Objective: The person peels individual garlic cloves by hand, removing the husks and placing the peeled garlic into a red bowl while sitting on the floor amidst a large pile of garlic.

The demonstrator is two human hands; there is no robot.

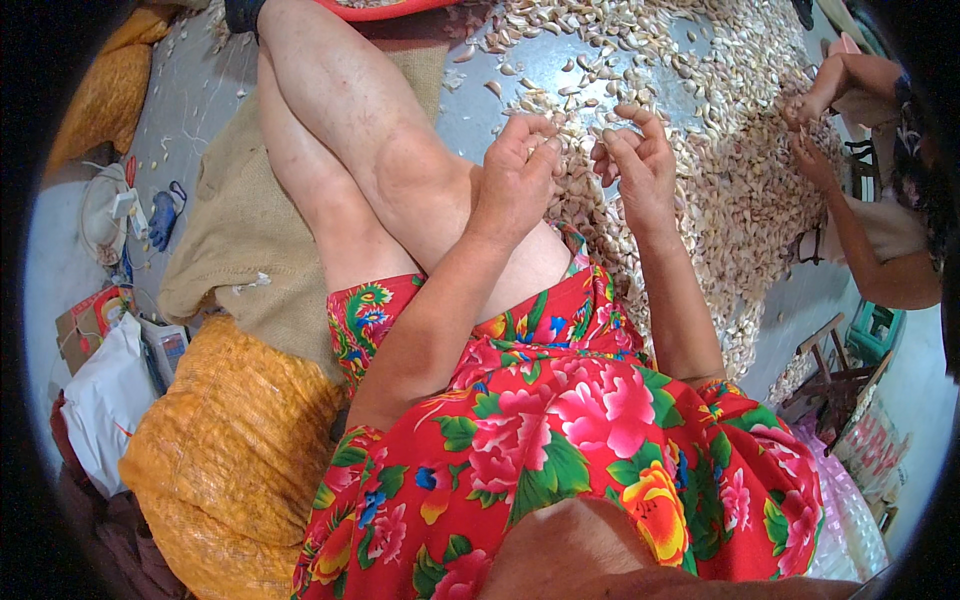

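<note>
Garlic cloves [720, 187] lie spread thickly over the grey floor in front of me and to the right, some pale, others in pinkish-brown skins. My left hand [519, 169] is raised beside my bare knee, its fingers curled in. Something small and pale shows at its fingertips, perhaps a clove, but I cannot tell for sure. Above the cloves, a short gap to the right, is my right hand [637, 161], with thumb and forefinger bent close together and the other fingers partly curled. Whether it holds anything is hard to see.
Another person's hands [806, 120] are over the pile at the right. A burlap sack [247, 225] lies under my legs, an orange mesh sack [232, 457] at lower left. The rim of a red basin [382, 10] shows at the top. Also about: a blue glove [162, 219], a folding stool [836, 375], a green plastic stool [876, 330].
</note>
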